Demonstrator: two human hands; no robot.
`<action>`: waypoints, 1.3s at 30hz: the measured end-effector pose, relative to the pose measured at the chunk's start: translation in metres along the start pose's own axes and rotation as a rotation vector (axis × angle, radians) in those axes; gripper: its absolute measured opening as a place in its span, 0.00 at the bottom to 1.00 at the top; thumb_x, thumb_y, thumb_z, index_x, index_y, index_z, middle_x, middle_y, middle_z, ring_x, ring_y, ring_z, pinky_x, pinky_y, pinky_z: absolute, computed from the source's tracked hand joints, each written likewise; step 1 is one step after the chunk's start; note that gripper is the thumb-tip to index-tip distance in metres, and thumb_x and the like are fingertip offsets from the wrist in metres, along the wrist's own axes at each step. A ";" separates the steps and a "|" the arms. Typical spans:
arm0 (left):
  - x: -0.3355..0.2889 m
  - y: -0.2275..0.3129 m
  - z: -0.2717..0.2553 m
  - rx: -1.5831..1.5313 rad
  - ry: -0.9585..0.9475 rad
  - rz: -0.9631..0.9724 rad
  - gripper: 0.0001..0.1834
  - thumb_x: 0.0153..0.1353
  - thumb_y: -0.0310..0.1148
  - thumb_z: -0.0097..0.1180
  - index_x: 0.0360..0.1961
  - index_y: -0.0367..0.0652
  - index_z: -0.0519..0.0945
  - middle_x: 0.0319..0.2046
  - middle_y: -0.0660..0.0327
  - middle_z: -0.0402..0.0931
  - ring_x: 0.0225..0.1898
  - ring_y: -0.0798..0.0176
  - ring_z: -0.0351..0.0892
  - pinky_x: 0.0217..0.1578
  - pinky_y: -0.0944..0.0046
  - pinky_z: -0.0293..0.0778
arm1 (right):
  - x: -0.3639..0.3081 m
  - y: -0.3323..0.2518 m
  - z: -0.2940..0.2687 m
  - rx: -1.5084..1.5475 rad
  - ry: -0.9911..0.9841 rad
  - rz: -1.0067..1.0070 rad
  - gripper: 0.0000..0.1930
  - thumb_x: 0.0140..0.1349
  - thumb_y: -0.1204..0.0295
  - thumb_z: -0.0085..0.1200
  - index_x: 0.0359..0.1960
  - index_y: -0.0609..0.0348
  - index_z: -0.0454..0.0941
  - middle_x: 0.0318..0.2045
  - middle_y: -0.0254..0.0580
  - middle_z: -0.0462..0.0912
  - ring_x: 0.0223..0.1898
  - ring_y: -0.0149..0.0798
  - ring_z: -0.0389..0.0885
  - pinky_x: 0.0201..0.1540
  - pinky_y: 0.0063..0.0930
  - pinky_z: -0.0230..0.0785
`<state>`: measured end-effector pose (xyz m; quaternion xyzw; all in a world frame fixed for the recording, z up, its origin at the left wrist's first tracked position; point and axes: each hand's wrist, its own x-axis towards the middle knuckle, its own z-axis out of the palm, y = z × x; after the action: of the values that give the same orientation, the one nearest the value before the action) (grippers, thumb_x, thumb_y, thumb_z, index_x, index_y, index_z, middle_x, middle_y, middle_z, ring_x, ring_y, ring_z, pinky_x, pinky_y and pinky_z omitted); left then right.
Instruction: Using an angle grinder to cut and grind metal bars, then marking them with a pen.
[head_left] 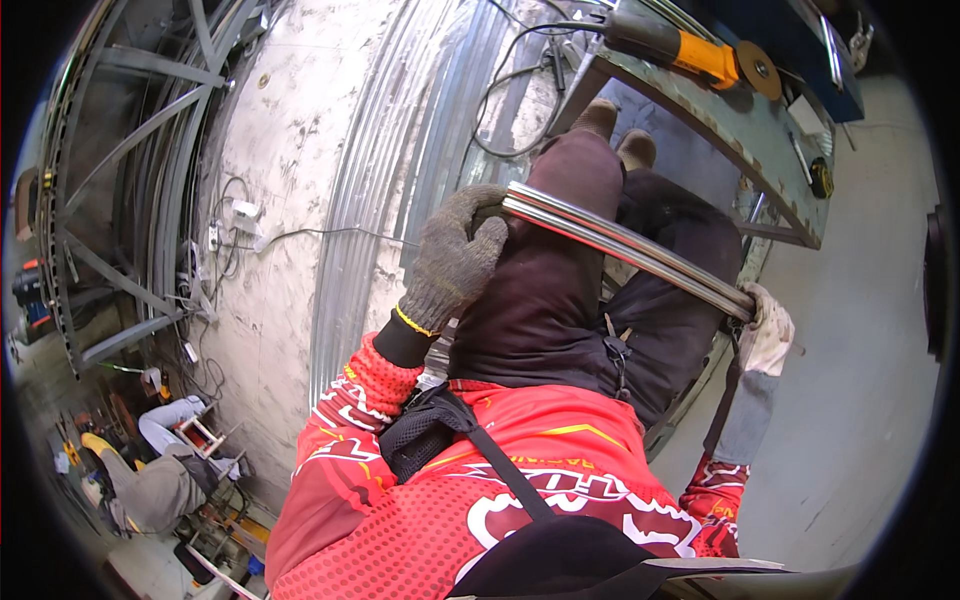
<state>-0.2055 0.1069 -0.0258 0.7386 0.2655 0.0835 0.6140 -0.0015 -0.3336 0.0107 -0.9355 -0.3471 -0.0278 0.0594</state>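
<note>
"hands?"
"right hand (768, 325) wraps the metal bars' (630, 253) 4 o'clock end; left hand (455, 250) curls at their 10 o'clock end, can't tell if gripping."
"bars where?"
"over the thighs (540, 310), toward 2 o'clock; grinder (703, 59), 1 o'clock."

Hand can pass between the tabletop's (745, 122) near edge and the metal strips (632, 248), above the knees (585, 170). Strips span the thighs (540, 290); left hand (455, 255) and right hand (768, 325) block the 2 ends. Grinder (705, 60) obstructs tabletop's far side, tape measure (820, 178) its right edge. Cable loop (512, 155) in the way off left corner.
</note>
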 end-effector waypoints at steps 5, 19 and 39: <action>0.001 -0.003 0.000 0.071 0.074 0.050 0.18 0.72 0.25 0.55 0.61 0.33 0.80 0.44 0.55 0.88 0.44 0.64 0.88 0.48 0.62 0.83 | -0.004 0.005 0.005 -0.021 -0.030 0.001 0.28 0.50 0.84 0.49 0.54 0.50 0.86 0.46 0.43 0.91 0.47 0.53 0.89 0.56 0.46 0.80; 0.004 -0.012 -0.001 -0.013 -0.039 0.085 0.19 0.72 0.23 0.53 0.61 0.34 0.82 0.45 0.56 0.90 0.46 0.67 0.89 0.50 0.63 0.83 | -0.005 0.016 0.008 -0.017 -0.066 0.032 0.24 0.58 0.82 0.47 0.54 0.55 0.86 0.51 0.47 0.91 0.51 0.54 0.90 0.60 0.44 0.81; 0.003 -0.016 0.002 -0.106 -0.017 0.002 0.13 0.77 0.27 0.56 0.57 0.33 0.82 0.44 0.56 0.87 0.44 0.66 0.89 0.46 0.65 0.83 | -0.006 0.023 0.015 0.015 -0.042 0.038 0.27 0.52 0.82 0.48 0.55 0.51 0.86 0.50 0.43 0.91 0.49 0.53 0.90 0.57 0.45 0.81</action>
<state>-0.2064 0.1081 -0.0423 0.7059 0.2547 0.0918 0.6545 0.0086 -0.3529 -0.0064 -0.9419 -0.3306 -0.0042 0.0597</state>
